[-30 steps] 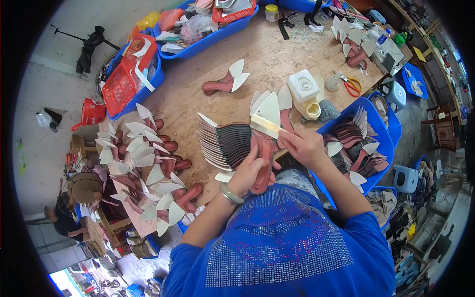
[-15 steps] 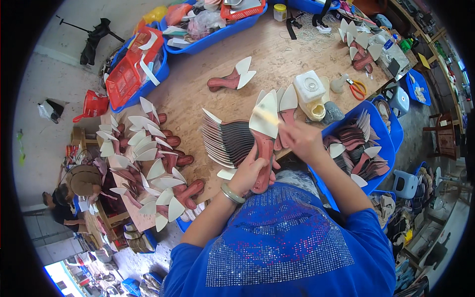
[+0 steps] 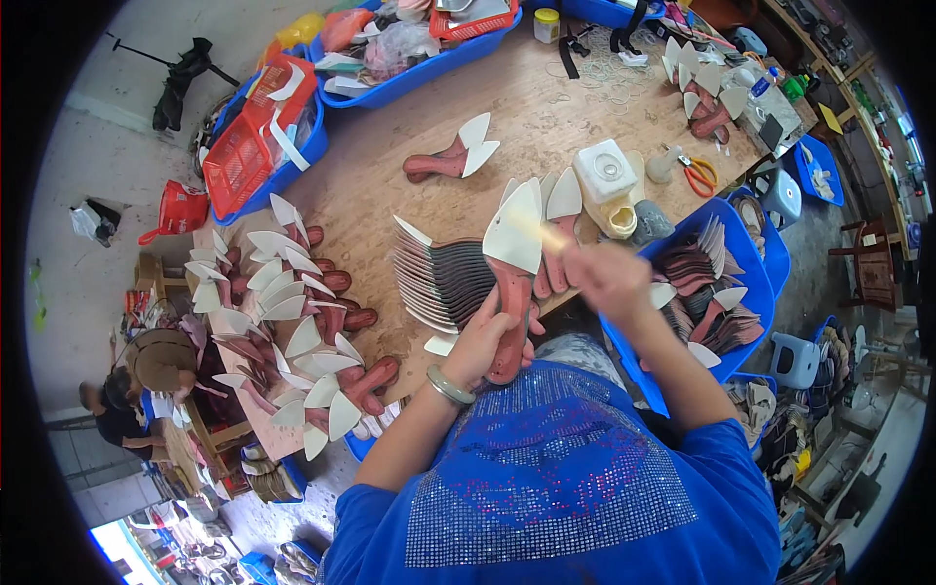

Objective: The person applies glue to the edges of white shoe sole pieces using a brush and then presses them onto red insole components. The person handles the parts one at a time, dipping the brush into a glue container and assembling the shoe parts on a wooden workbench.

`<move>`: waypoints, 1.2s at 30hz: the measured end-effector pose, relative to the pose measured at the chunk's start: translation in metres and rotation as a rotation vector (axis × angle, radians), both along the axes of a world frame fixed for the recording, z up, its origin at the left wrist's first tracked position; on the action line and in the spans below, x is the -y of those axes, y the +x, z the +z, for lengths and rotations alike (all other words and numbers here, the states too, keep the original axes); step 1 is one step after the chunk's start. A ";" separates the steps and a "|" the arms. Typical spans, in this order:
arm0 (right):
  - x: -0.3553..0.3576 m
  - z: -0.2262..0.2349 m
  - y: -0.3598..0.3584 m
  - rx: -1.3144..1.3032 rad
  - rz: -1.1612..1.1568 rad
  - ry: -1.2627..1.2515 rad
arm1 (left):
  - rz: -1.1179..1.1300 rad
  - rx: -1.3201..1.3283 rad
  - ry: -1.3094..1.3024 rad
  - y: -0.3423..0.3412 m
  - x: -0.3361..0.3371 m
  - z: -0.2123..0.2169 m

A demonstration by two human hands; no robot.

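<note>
My left hand (image 3: 480,341) is closed round a reddish-brown shoe upper piece (image 3: 509,317) with a pale, pointed white end (image 3: 514,229) facing away from me. In my right hand (image 3: 612,281), smeared by motion, is a thin brush (image 3: 554,237); its blurred pale tip is at the right edge of that white end. Just left of the held piece, a fanned row of dark pieces with white tips (image 3: 453,278) lies on the table. More reddish pieces (image 3: 558,258) are partly hidden behind my right hand. A white pot with an open, yellowish mouth (image 3: 619,217) stands beyond it.
Piles of similar pieces (image 3: 283,292) cover the table's left side, and a pair (image 3: 453,156) lies farther back. Orange-handled pliers (image 3: 699,175) rest by the pot. A blue bin (image 3: 767,302) of pieces stands at the right. Another person (image 3: 122,409) is at far left.
My right hand has shifted slightly right and the brush tip has moved from the middle of the white end to its right edge. My left hand keeps its hold. The view has shifted slightly.
</note>
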State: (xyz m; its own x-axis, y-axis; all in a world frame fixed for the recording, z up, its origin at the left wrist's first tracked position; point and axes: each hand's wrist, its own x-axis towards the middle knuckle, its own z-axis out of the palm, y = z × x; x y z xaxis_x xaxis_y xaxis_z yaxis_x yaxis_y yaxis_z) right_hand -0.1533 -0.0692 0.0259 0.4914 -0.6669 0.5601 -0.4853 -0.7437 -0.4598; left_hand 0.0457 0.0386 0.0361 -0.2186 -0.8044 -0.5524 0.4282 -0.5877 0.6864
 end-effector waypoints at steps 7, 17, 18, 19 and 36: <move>0.066 -0.054 -0.005 -0.084 -0.380 -0.133 | -0.053 0.002 0.020 -0.004 0.004 0.011; -0.008 -0.020 -0.017 -0.117 0.001 0.010 | 0.052 -0.201 -0.006 0.005 0.003 0.003; 0.007 -0.036 -0.027 -0.084 -0.085 -0.002 | 0.036 -0.223 -0.016 0.005 0.004 0.004; 0.021 -0.046 -0.034 -0.046 -0.169 -0.010 | 0.028 -0.205 -0.019 0.004 0.003 0.004; 0.006 -0.034 -0.033 -0.124 0.070 0.001 | 0.018 -0.103 0.058 0.012 0.015 -0.010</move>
